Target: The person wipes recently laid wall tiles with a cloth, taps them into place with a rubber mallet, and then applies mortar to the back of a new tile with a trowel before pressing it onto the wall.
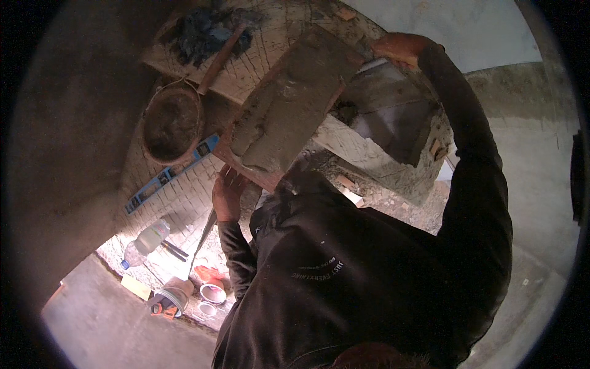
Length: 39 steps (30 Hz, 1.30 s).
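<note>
A reddish tile, coated with grey mortar, is held at a slant in front of my body. My left hand grips its lower left corner from below, fingers partly hidden. At upper right, my right hand is closed around a tool handle, apparently a trowel's, beside the tile's far end; its blade is hard to make out. Below that hand sits a trough with grey residue. Left of the tile are a round mortar bucket and a blue spirit level.
A rough board carries dark crumpled material and a wooden-handled tool. At lower left lie a water bottle, cups and a pail of tools. Concrete walls rise on both sides. Rubble lies beyond my body.
</note>
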Each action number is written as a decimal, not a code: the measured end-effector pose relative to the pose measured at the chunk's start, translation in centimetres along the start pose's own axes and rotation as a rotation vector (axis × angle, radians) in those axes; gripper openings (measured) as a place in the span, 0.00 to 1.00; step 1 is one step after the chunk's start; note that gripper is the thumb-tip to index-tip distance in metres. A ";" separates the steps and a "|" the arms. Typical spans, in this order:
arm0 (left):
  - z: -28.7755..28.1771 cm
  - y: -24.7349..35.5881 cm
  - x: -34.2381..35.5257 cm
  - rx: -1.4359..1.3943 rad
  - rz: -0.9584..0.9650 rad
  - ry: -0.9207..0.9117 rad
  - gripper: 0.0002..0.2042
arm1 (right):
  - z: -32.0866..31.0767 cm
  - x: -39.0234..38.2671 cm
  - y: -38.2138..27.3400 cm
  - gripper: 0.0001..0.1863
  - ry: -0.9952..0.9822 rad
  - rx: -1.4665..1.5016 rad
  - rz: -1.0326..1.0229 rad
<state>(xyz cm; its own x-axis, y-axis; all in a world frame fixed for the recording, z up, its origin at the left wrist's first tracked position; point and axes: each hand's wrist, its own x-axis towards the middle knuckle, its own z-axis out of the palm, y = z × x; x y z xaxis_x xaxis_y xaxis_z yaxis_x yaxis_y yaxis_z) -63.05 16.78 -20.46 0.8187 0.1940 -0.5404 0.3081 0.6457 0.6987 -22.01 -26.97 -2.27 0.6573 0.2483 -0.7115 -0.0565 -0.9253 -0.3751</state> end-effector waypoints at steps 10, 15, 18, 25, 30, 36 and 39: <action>1.2 -0.2 0.7 -0.063 -0.058 -0.136 0.35 | 7.9 -4.7 1.3 0.30 0.085 0.225 -0.012; 0.7 -0.8 1.7 -0.121 -0.029 -0.168 0.36 | 13.0 -6.7 -1.9 0.29 -0.235 0.492 -0.083; 0.5 -0.1 1.3 -0.067 -0.023 -0.161 0.37 | 14.4 -6.4 -2.3 0.29 -0.143 0.572 -0.091; 0.2 1.9 -1.0 -0.072 -0.012 -0.144 0.38 | 18.3 -7.1 -5.5 0.26 -0.105 0.543 -0.107; -1.9 1.1 -0.8 -0.145 -0.013 -0.144 0.37 | 19.7 -8.7 -8.2 0.24 -0.163 0.409 -0.094; -4.8 1.3 -2.3 -0.122 -0.041 -0.128 0.37 | 21.1 -9.9 -7.9 0.21 -0.066 0.572 -0.047; -5.7 1.5 -2.9 -0.097 -0.065 -0.117 0.36 | 22.5 -10.2 -9.1 0.21 -0.152 0.528 -0.099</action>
<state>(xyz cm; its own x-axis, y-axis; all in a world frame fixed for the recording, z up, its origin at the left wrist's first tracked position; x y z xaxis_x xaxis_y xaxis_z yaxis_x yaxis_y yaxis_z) -67.71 21.36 -20.54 0.8510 0.0661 -0.5210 0.3187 0.7235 0.6123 -45.14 -14.63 -4.94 0.5651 0.4016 -0.7207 -0.3947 -0.6355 -0.6636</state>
